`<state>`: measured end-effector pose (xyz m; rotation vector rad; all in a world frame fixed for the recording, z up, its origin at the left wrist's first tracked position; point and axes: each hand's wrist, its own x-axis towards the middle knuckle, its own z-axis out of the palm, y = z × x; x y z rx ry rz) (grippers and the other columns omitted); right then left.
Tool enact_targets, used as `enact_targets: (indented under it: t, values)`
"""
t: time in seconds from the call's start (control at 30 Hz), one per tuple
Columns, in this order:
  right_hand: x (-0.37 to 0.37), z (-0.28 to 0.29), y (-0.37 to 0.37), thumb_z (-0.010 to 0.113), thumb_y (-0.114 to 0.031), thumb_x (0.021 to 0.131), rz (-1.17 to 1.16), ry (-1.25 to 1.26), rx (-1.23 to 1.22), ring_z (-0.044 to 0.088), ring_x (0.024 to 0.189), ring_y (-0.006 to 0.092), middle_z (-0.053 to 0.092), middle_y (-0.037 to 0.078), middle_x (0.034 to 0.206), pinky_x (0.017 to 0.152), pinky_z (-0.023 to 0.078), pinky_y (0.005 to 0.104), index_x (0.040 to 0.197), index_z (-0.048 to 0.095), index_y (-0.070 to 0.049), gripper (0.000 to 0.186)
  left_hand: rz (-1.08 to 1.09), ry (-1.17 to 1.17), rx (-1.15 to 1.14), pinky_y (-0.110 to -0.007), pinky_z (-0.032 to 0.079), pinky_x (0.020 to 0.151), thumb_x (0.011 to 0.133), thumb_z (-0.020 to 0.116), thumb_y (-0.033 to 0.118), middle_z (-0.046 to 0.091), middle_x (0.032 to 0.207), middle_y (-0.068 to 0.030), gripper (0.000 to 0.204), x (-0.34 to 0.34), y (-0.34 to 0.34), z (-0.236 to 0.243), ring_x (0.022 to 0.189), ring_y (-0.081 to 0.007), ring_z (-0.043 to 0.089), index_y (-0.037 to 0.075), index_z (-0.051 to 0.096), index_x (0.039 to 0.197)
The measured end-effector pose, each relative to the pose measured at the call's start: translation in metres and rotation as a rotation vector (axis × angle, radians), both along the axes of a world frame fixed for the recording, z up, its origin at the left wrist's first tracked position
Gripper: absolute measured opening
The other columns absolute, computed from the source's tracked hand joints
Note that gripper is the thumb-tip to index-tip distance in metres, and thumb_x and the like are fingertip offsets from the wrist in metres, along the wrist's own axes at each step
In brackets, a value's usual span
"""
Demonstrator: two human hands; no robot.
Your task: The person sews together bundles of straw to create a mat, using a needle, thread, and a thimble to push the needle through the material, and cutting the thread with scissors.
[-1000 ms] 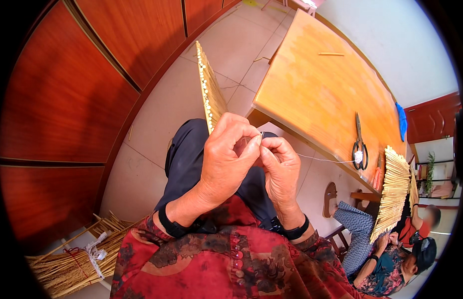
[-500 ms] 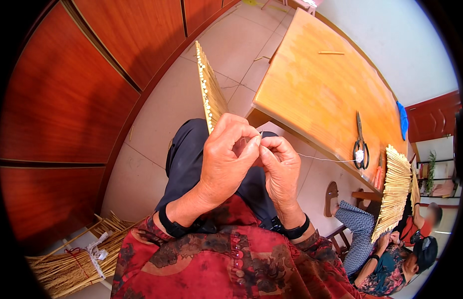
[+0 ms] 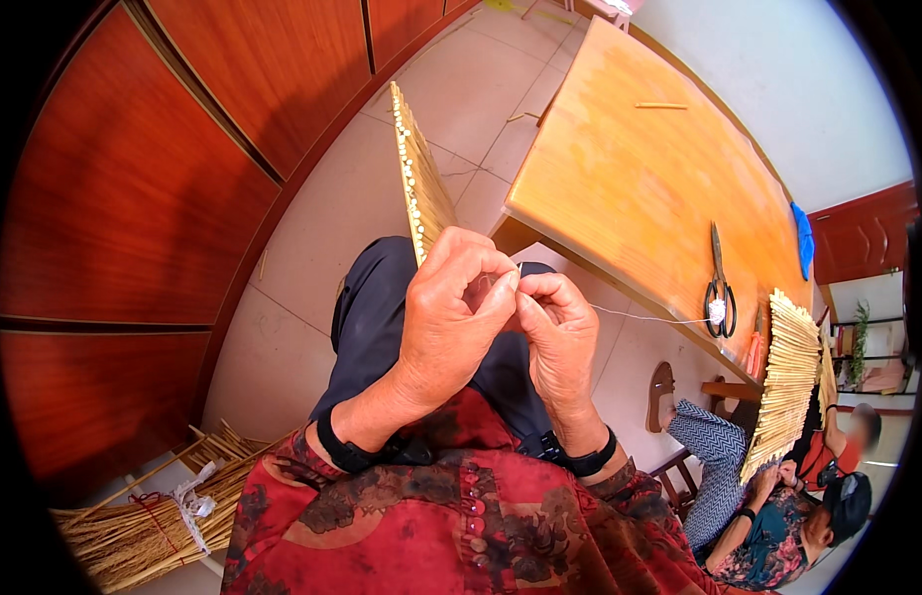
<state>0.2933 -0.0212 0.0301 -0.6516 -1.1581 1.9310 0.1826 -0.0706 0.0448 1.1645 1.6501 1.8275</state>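
Observation:
My left hand (image 3: 446,307) and my right hand (image 3: 558,332) meet above my lap, each closed in a pinch of thumb and forefinger. A white thread (image 3: 639,315) runs from my right fingers to a small white ball of thread (image 3: 717,311) on the table. A tiny pale sliver stands up between the fingertips, too small to name for sure. Under the left fingers a faint strand of thread shows. Just beyond my left hand a mat of stalks (image 3: 411,174) stands on edge, its lower end hidden behind that hand.
On the wooden table (image 3: 620,149) lie black-handled scissors (image 3: 719,283), a short stalk (image 3: 661,105) and a blue cloth (image 3: 802,241). A tied stalk bundle (image 3: 154,526) lies at lower left beside red-brown cabinets (image 3: 124,198). At right a person (image 3: 778,526) holds another stalk mat (image 3: 783,382).

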Motion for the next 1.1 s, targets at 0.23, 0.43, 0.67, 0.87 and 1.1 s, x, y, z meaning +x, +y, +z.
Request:
enact_targets:
  t: [0.23,0.43,0.67,0.87,1.1]
  values:
    - [-0.001,0.002,-0.001,0.053,0.001,0.085,-0.003,-0.005,0.010,0.059,0.075,0.0152,0.057,0.009,0.086,0.070,0.051,0.0271,0.092,0.052,0.004,0.008,0.016,-0.018,0.012,-0.024,0.042,0.056,0.072,0.059,-0.005,0.050,0.081,-0.0068,0.009,0.000,0.001,-0.001,0.068,-0.0139,0.050,0.000,0.056,0.078]
    - [0.000,0.001,-0.001,0.053,0.001,0.085,-0.015,-0.019,0.062,0.058,0.076,0.0141,0.057,0.008,0.086,0.071,0.049,0.0257,0.093,0.053,0.004,0.009,0.003,-0.019,0.007,-0.018,0.038,0.058,0.074,0.056,-0.008,0.047,0.083,-0.0027,0.008,0.001,0.001,-0.002,0.068,-0.0057,0.045,-0.001,0.057,0.079]
    - [-0.001,0.000,-0.002,0.052,0.002,0.085,-0.037,-0.052,0.122,0.058,0.076,0.0137,0.056,0.007,0.086,0.072,0.049,0.0254,0.093,0.053,0.004,0.009,0.002,-0.045,0.009,-0.018,0.038,0.057,0.075,0.056,-0.008,0.047,0.084,-0.0026,0.008,0.001,0.001,-0.002,0.068,-0.0051,0.046,-0.001,0.057,0.080]
    - [-0.001,0.001,-0.002,0.052,0.001,0.085,-0.039,-0.071,0.130,0.059,0.077,0.0148,0.056,0.007,0.085,0.070,0.050,0.0265,0.094,0.053,0.004,0.010,0.014,-0.015,0.010,-0.017,0.037,0.056,0.076,0.056,-0.008,0.047,0.083,-0.0024,0.007,-0.002,-0.001,-0.002,0.066,-0.0038,0.044,-0.002,0.057,0.080]
    - [0.010,0.025,0.000,0.050,0.003,0.084,-0.112,-0.015,0.106,0.060,0.072,0.0195,0.053,0.011,0.080,0.064,0.052,0.0292,0.089,0.050,0.004,0.005,-0.476,0.089,0.371,-0.023,0.037,0.051,0.070,0.058,-0.005,0.054,0.071,-0.0090,0.004,-0.023,-0.012,0.047,0.060,-0.0142,0.050,-0.001,0.057,0.072]
